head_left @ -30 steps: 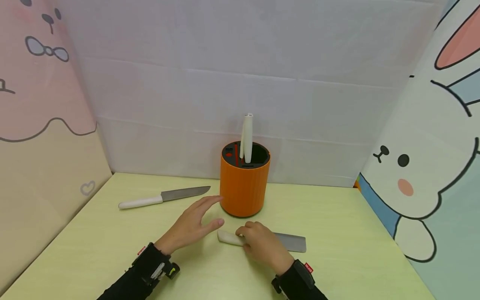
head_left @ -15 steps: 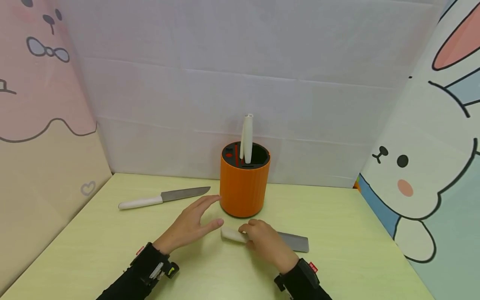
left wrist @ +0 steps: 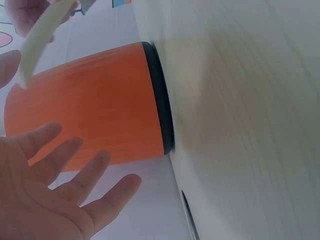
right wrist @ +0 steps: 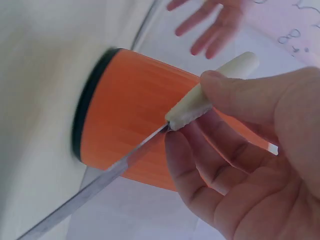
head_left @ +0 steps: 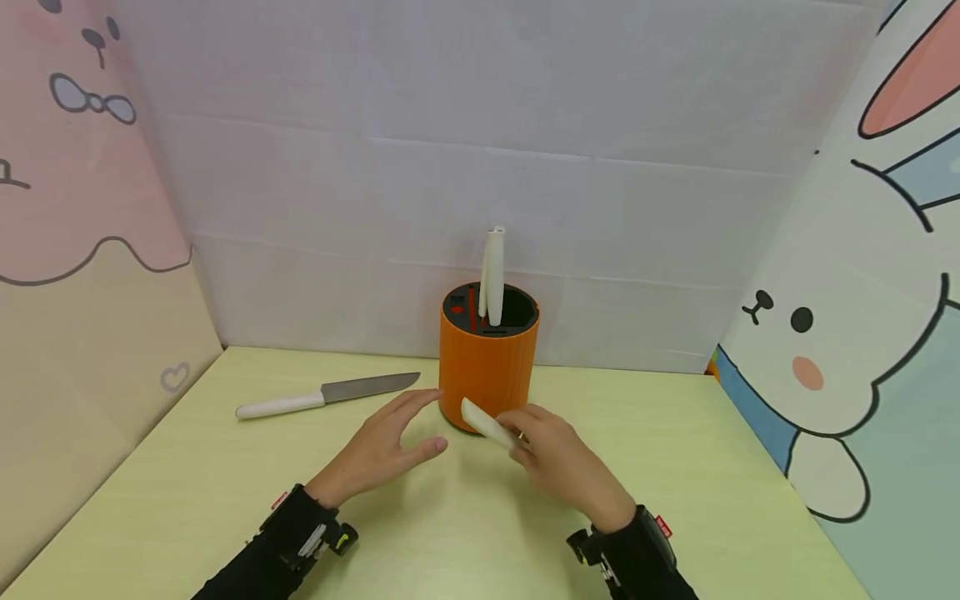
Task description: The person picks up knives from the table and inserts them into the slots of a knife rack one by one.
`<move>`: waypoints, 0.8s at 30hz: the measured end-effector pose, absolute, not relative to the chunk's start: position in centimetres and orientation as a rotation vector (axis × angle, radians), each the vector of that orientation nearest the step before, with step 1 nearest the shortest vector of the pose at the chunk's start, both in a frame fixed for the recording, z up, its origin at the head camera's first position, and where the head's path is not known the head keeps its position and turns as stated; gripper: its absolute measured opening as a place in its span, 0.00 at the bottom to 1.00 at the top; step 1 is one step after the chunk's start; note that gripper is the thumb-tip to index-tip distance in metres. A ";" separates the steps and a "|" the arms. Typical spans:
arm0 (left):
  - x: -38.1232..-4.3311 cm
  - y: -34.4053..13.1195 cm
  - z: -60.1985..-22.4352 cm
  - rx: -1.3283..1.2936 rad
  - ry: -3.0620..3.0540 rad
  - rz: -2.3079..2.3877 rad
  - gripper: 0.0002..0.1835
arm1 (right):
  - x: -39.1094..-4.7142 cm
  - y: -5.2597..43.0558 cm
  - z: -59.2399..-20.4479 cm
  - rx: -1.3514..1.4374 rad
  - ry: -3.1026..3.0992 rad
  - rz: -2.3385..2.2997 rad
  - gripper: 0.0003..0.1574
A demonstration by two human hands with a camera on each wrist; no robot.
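Note:
My right hand (head_left: 566, 458) grips the white handle of a cleaver (right wrist: 212, 92) in front of the orange knife block (head_left: 487, 379). In the right wrist view its blade (right wrist: 107, 175) slants down to the left, seen nearly edge-on. Fingers spread, my left hand (head_left: 382, 450) holds nothing at the block's left front; whether its fingertips touch the block I cannot tell. White handles (head_left: 492, 279) stand up out of the block's black top. Behind the left hand a white-handled knife (head_left: 330, 395) lies on the table, its blade pointing right.
The pale yellow table (head_left: 645, 517) runs back to a white sheet wall (head_left: 315, 183). Cartoon-printed panels (head_left: 862, 350) close in the left and right sides. Beside the upright handles, the block's top has a dark opening (head_left: 520, 310).
My right hand has lifted the cleaver off the table and moved up and right, tilting its handle end upward. The left hand has stayed nearly still.

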State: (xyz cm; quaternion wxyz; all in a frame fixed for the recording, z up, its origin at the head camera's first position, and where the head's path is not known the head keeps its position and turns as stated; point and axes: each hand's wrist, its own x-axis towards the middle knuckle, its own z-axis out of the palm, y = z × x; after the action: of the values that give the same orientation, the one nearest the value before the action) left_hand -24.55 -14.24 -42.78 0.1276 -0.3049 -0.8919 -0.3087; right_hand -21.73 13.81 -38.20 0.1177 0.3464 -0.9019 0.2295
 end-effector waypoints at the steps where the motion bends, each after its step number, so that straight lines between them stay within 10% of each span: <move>1: -24.6 -14.2 -42.8 -0.888 -2.595 -0.904 0.38 | -21.6 13.9 -37.9 1.003 -2.638 0.709 0.23; 24: -24.6 -13.9 -43.0 -0.870 -2.610 -0.932 0.38 | -20.8 14.2 -35.4 1.001 -2.387 1.185 0.29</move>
State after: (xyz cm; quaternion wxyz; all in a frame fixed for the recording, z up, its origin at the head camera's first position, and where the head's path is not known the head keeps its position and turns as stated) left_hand -24.57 -13.92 -43.00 0.1181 -0.2973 -0.8922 -0.3187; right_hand -20.77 14.20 -35.38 0.1469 0.3479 -0.8294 0.4117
